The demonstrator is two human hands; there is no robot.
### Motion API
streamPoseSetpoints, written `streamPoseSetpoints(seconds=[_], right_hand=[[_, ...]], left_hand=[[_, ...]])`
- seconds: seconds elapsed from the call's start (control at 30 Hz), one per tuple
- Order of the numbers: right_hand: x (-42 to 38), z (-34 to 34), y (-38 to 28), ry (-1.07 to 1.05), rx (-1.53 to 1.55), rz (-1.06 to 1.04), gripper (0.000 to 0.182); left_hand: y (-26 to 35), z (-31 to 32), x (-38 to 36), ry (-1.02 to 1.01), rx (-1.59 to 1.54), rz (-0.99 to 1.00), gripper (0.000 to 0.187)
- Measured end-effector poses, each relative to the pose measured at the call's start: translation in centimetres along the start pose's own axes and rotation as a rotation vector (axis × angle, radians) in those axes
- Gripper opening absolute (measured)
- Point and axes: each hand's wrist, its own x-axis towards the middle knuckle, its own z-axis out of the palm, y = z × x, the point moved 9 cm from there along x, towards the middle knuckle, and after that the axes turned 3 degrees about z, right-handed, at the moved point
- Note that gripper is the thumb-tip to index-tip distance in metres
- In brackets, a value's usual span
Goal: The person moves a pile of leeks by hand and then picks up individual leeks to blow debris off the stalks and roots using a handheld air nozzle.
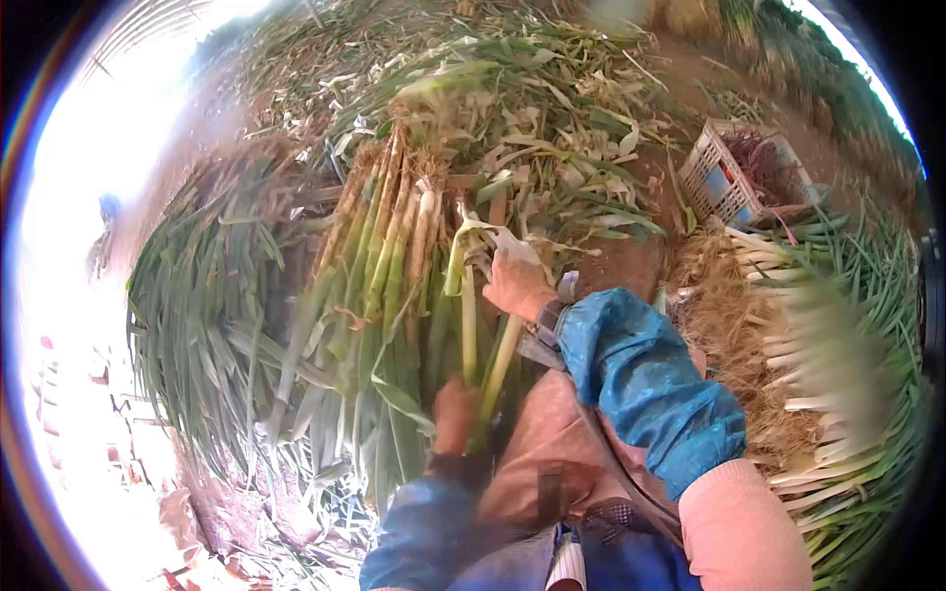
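Leek (469,335): smooth, slender | right grip (517,283): pinching limp pale leaf (471,229) | left grip (454,414): too blurred to judge

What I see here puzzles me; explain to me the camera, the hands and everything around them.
There is no machine: someone works bare-handed, wearing a head camera that looks forward and down and takes this one picture. The right hand holds a pale leaf beside the top of a leek-like stalk. The left hand is blurred, lower down by the stalks; its exact grip is unclear. To the left lies a heap of long rooted stalks. Loose leaves litter the ground beyond. On the right are a white crate with reddish strands inside and a row of pale-ended stalks.
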Motion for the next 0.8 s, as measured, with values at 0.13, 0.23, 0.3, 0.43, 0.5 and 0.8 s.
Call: streamPoseSetpoints(seconds=[0.13,0.23,0.3,0.43,0.5,0.8], right_hand=[[0.7,-2.6,2.3,0.082,0.033,-0.048,0.042],[1.4,-5.4,4.0,0.142,0.02,-0.003,0.043],[1.7,-7.2,5.2,0.075,0.103,0.072,0.041],[2.0,-9.0,7.3,0.05,0.117,0.093,0.039],[0.2,-9.3,6.9,0.029,0.056,0.003,0.041],[-9.3,-6.2,4.0,-0.205,0.116,0.035,0.045]], left_hand=[[9.7,-6.3,-4.2,0.629,0.286,0.354,0.035],[9.3,-2.0,-2.1,0.318,0.391,0.309,0.023],[8.5,0.1,0.3,0.193,0.384,0.278,0.016],[9.6,-3.3,5.2,0.347,0.228,0.312,0.011],[10.5,-4.8,10.0,0.354,0.092,0.301,0.012],[7.7,-7.7,19.1,0.218,0.104,0.137,0.021]])
